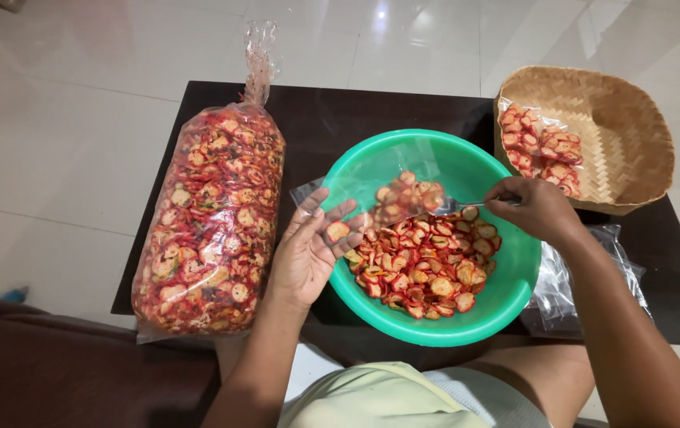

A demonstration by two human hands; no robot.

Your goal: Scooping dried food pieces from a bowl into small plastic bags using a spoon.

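Right now I am looking down on a dark worktop [340,111] carrying, at nine o'clock, a big tied bag of red chips [211,218]. At the centre a green basin [506,293] is holding loose chips [423,269]; at two o'clock a woven basket [625,127] is holding small filled packets [542,150]. My left hand [308,250] is pinching open a small clear bag [387,186] over the basin, thumb inside its mouth. My right hand [534,208] is closing around a spoon [455,206], tipping chips in. I judge the film to be light, limp and slippery, best held at the rim; the chips look brittle.
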